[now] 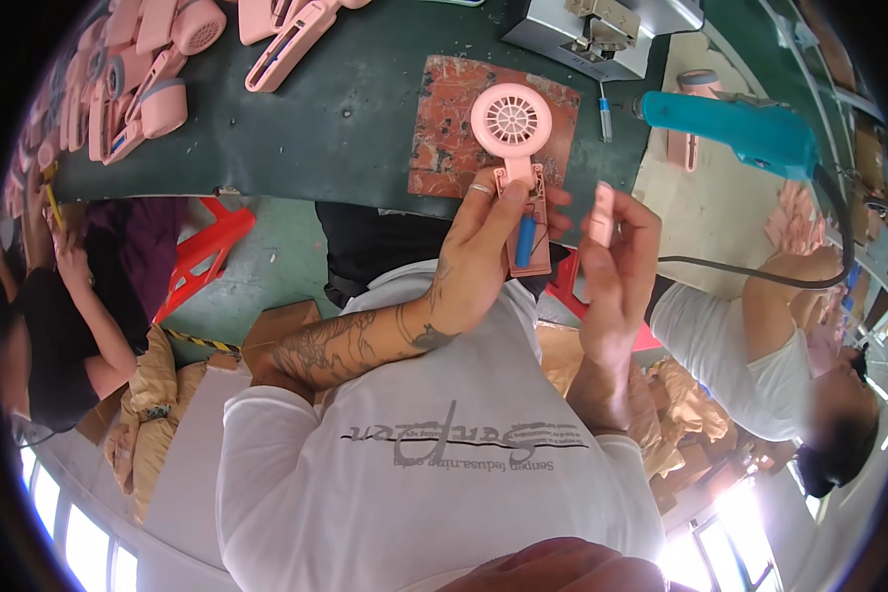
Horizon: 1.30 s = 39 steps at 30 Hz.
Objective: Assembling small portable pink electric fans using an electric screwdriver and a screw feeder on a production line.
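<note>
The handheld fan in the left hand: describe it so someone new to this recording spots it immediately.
On the dark green workbench lies a worn red mat. Over it shows the round head of the pink handheld fan, its opened handle, with a blue cylinder inside, gripped in the left hand. Unlike the pink fans lying at upper left, it is held.

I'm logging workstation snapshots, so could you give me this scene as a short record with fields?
Left hand: holds a pink fan, handle open
In handle: blue cylinder
Right hand: raised beside the fan; whether it grips anything is unclear
Behind fan head: worn red mat
Right of mat: blue-handled tool, teal power tool
Upper left: piled pink parts on green bench
</note>
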### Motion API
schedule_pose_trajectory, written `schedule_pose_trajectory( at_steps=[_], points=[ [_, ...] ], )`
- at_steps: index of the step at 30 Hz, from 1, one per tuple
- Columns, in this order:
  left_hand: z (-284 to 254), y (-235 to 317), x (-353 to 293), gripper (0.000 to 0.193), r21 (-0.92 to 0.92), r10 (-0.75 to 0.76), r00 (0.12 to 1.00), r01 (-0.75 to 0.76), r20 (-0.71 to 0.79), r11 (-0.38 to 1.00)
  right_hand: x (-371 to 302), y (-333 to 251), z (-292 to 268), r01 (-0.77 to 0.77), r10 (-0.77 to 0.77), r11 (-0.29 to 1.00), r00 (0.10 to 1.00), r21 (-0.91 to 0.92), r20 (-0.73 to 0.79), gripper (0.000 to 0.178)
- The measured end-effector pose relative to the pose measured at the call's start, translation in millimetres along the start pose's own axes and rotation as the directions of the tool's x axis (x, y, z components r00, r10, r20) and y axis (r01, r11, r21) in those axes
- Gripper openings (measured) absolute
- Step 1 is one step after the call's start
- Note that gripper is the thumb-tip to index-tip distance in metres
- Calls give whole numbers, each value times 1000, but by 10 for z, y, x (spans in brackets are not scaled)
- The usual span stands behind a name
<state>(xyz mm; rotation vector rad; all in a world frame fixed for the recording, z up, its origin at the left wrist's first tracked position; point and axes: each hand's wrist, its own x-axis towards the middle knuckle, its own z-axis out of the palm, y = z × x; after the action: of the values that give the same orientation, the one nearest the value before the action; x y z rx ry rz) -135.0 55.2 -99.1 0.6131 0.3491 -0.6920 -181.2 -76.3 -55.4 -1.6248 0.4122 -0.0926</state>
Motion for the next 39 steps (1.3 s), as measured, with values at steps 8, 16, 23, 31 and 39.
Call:
schedule_pose_trajectory(
  at_steps=[8,16,23,31,39],
  points=[
    [-11,-37,1,31,-19,20,999,-20,-41,1000,85,-52,141,211,-244,822,970,-528,8,39],
    [-79,-35,30,32,-206,0,997,15,76,978,57,-96,193,194,-205,799,978,-569,45,45],
    [-145,-62,12,50,-169,-71,992,88,105,982,73,-4,304,250,-290,658,955,-710,67,54],
    [-93,-49,-24,36,-92,68,995,-62,71,994,98,148,345,291,-352,598,933,-747,82,54],
    [-124,249,42,32,-11,-19,983,21,180,1000,42,103,362,499,-573,519,806,-694,151,65]
  ],
)
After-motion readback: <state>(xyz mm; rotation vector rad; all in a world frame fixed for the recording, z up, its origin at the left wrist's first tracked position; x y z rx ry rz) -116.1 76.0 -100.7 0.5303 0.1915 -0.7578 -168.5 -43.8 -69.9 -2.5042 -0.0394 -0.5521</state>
